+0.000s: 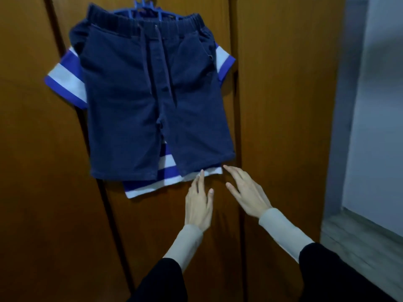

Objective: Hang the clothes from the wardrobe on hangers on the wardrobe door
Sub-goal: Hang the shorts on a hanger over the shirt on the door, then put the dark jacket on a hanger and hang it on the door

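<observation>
Hanging limp from the blue hanger (150,9), navy shorts (152,94) over striped shirt (165,182) look light, best smoothed at the hems; left hand (198,203) and right hand (246,190) spread, empty.

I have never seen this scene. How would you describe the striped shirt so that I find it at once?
Look at the brown wardrobe door, where a blue hanger holds two garments. The navy shorts hang in front; the striped shirt is behind them, showing only its sleeves at the sides and its hem below, just above the left hand. Unlike the plain shorts, it has blue and white stripes.
</observation>
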The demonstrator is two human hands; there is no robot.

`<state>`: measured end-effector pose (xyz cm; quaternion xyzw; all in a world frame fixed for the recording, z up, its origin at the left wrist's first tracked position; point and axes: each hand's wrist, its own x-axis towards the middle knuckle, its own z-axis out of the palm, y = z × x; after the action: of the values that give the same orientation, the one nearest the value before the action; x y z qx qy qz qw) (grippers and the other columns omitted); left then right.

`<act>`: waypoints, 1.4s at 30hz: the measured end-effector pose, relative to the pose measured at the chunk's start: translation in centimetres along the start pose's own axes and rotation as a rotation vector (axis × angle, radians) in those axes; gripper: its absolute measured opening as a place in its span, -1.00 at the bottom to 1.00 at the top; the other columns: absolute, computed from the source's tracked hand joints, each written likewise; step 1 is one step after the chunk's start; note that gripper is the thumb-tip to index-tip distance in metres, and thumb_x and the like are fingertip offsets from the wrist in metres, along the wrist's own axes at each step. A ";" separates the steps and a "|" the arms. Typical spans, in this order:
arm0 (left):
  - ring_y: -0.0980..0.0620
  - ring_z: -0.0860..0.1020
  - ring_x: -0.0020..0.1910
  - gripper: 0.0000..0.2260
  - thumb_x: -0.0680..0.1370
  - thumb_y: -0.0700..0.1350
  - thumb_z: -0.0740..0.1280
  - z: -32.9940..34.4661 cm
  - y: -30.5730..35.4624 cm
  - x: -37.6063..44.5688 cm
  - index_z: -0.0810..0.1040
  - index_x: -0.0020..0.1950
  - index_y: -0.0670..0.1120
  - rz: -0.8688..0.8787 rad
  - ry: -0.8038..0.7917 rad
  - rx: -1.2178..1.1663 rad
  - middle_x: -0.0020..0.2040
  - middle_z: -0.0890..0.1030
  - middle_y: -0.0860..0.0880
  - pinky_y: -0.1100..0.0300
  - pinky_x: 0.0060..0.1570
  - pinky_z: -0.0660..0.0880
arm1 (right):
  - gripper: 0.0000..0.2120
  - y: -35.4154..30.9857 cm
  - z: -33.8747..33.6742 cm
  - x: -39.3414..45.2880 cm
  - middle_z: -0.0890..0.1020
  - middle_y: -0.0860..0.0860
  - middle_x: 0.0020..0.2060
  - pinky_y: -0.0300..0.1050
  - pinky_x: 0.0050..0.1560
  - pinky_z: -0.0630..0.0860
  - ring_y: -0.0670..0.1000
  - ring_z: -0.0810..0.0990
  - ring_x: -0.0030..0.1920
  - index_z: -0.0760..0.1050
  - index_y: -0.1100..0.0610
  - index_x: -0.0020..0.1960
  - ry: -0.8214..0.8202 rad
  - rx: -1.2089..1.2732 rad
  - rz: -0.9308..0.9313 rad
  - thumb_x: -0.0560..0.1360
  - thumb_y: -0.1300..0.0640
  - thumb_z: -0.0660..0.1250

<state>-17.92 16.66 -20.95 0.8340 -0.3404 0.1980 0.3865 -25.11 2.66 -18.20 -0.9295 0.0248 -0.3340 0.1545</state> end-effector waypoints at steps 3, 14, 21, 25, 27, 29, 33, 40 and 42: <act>-0.04 0.14 0.48 -0.50 0.64 0.05 0.00 3.5 2.2 -3.1 -0.09 0.53 0.05 0.027 -0.127 -0.080 0.53 0.11 -0.08 0.05 0.42 0.12 | -0.54 1.6 -1.3 -4.9 0.25 -0.04 0.45 -0.15 0.27 0.35 -0.05 0.26 0.42 0.08 -0.01 0.50 -0.030 -0.021 0.096 0.62 0.00 0.05; -0.03 0.13 0.49 -0.50 0.64 0.03 0.03 14.7 12.2 -12.1 -0.07 0.54 0.03 0.119 -0.485 -0.242 0.53 0.11 -0.06 0.06 0.42 0.14 | -0.52 10.6 -8.1 -21.0 0.30 0.02 0.41 -0.03 0.35 0.33 0.02 0.31 0.39 0.12 0.03 0.48 -0.061 -0.127 0.470 0.59 0.09 0.14; -0.07 0.19 0.46 -0.52 0.64 -0.06 0.07 21.0 19.3 -17.9 0.00 0.53 -0.04 0.224 -0.677 -0.287 0.50 0.19 -0.10 0.10 0.38 0.18 | -0.49 14.8 -13.6 -30.8 0.36 0.08 0.35 -0.07 0.34 0.28 0.08 0.32 0.38 0.19 0.08 0.44 -0.086 -0.183 0.707 0.52 0.19 0.22; -0.08 0.19 0.46 -0.51 0.63 -0.06 0.11 24.5 22.6 -22.3 0.06 0.52 -0.10 0.224 -0.826 -0.320 0.48 0.21 -0.13 0.12 0.39 0.15 | -0.51 17.3 -16.6 -37.1 0.37 0.11 0.33 -0.07 0.34 0.25 0.11 0.32 0.36 0.23 0.11 0.41 -0.117 -0.164 0.836 0.50 0.21 0.24; -0.08 0.15 0.48 -0.53 0.63 -0.06 0.09 26.0 23.8 -24.6 0.07 0.51 -0.14 0.205 -0.896 -0.339 0.50 0.19 -0.15 0.12 0.42 0.09 | -0.51 18.5 -17.9 -40.2 0.37 0.11 0.34 0.00 0.35 0.29 0.12 0.32 0.36 0.24 0.11 0.40 -0.136 -0.161 0.897 0.50 0.20 0.24; -0.07 0.17 0.48 -0.53 0.63 -0.06 0.09 27.6 24.6 -26.7 0.08 0.51 -0.15 0.212 -0.920 -0.335 0.49 0.20 -0.14 0.11 0.43 0.11 | -0.52 19.5 -18.8 -43.0 0.36 0.11 0.34 0.04 0.34 0.30 0.12 0.32 0.36 0.25 0.13 0.40 -0.164 -0.163 0.940 0.51 0.21 0.24; -0.05 0.25 0.43 -0.55 0.63 -0.06 0.10 30.4 26.2 -30.7 0.10 0.51 -0.07 0.169 -0.991 -0.373 0.48 0.23 -0.08 0.00 0.40 0.24 | -0.53 21.1 -19.8 -47.8 0.37 0.12 0.33 0.09 0.29 0.35 0.13 0.34 0.34 0.27 0.15 0.39 -0.218 -0.179 1.011 0.50 0.22 0.24; -0.07 0.29 0.39 -0.55 0.63 -0.08 0.10 34.9 26.7 -36.2 0.09 0.51 -0.10 0.108 -1.126 -0.367 0.44 0.26 -0.12 0.10 0.31 0.28 | -0.56 23.8 -19.1 -54.5 0.33 0.11 0.36 0.05 0.30 0.33 0.14 0.32 0.37 0.27 0.16 0.39 -0.298 -0.156 1.155 0.52 0.21 0.24; -0.06 0.25 0.42 -0.55 0.64 -0.08 0.09 36.3 26.1 -37.2 0.08 0.51 -0.10 0.085 -1.162 -0.354 0.46 0.23 -0.11 0.10 0.35 0.26 | -0.56 24.6 -18.1 -56.1 0.35 0.12 0.34 0.01 0.31 0.32 0.14 0.31 0.37 0.27 0.16 0.39 -0.334 -0.166 1.176 0.53 0.20 0.23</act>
<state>-59.99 -8.48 -52.31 0.7144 -0.5563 -0.3340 0.2621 -78.62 -17.21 -46.89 -0.8089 0.5345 -0.0398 0.2416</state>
